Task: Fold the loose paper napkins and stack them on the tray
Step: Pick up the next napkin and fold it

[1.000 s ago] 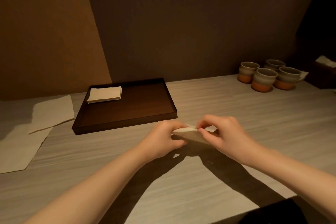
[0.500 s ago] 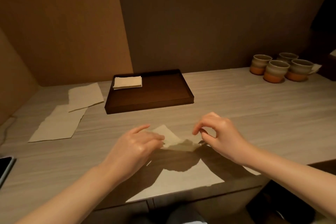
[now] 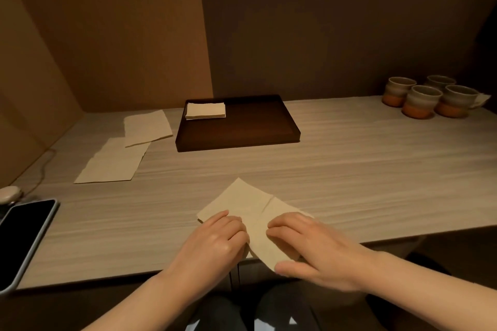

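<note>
Paper napkin point(image 3: 250, 204) lies under both flat, open hands, left point(image 3: 215, 239) and right point(image 3: 314, 247); a folded stack point(image 3: 205, 110) sits on the tray point(image 3: 269, 140), two sheets point(image 3: 129, 148) wait on the bench point(image 3: 376, 169).

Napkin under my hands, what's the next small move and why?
Probably fold the napkin in half along its crease: it lies open and flat, near corner past the table edge, with the left hand and right hand pressing it.

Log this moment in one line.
left hand + right hand: pressing beige paper napkin flat | dark brown rectangular tray: folded stack | loose napkins: waiting
</note>
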Tool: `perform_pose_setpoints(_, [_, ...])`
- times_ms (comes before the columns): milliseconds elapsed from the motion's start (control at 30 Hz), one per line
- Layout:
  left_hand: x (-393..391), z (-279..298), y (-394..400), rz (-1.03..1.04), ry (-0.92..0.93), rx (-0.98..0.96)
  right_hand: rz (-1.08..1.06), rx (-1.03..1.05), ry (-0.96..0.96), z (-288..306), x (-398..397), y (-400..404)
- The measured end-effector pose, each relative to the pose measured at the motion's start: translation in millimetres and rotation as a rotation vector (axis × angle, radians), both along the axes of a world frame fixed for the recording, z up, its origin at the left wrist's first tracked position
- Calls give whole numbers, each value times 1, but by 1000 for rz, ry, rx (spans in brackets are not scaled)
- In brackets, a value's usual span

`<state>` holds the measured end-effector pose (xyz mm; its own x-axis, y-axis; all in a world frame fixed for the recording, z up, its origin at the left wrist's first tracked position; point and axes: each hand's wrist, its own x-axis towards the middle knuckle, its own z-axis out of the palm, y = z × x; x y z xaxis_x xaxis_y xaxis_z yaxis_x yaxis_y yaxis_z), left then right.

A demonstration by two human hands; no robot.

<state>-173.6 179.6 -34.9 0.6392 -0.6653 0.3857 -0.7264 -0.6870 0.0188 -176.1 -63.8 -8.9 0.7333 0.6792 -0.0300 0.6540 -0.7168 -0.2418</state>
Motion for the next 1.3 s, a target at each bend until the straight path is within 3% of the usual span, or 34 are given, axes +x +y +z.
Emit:
perform_pose_setpoints(167, [-8, 10, -1, 35, 20, 3, 10, -61, -109, 4, -17, 8])
perform_pose_setpoints(400, [-18, 25, -4, 52, 83, -4, -82, 95, -251, 12, -17, 37])
perform_pose_setpoints(633, [-3, 56, 34, 363, 523, -416, -302, 451, 15, 23, -2, 30])
perform_pose_setpoints(767, [10, 90, 43, 372, 680, -717, -419, 684, 221, 36, 5, 33])
perform_pose_setpoints(867, [20, 110, 43, 391, 679, -984, -571, 890, 415, 43, 9, 34])
perform_pose_setpoints(933, [25, 114, 43, 398, 637, -1052, -704, 1010, 540, 40, 14, 34])
perform_pose_setpoints(1000, [26, 109, 40, 426, 574, -947, -830, 1109, 655, 34, 17, 34])
perform_pose_setpoints(1100, [14, 82, 33, 408, 456, -635, -972, 1156, 717, 23, 20, 33])
perform_pose_setpoints(1300, [-20, 31, 15, 262, 428, -170, -982, 1120, 791, 13, 16, 30])
